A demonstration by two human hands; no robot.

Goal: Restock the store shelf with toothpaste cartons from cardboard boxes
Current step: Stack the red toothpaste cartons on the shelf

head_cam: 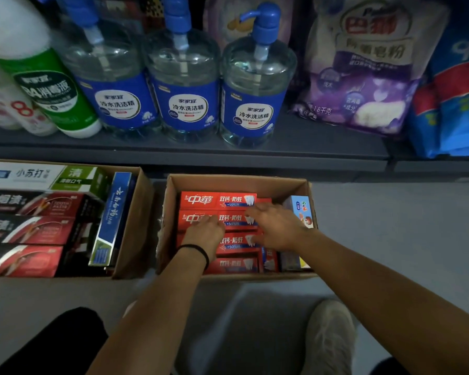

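An open cardboard box [238,181] on the floor holds several red toothpaste cartons [217,200] lying flat in a stack of rows. My left hand [205,234] rests on the second red carton [234,220], fingers bent down over its left half. My right hand [275,226] lies on the right ends of the same rows, fingers spread and slightly curled. Whether either hand grips a carton is not clear. A small pale blue children's carton [302,209] stands at the box's right wall.
A second cardboard box [136,212] to the left holds black-and-red, white-green and blue toothpaste cartons [38,228]. Above, a dark shelf [187,155] carries pump bottles [184,85], a green-labelled bottle [52,93] and detergent bags [363,71]. My shoe [328,334] is on the grey floor.
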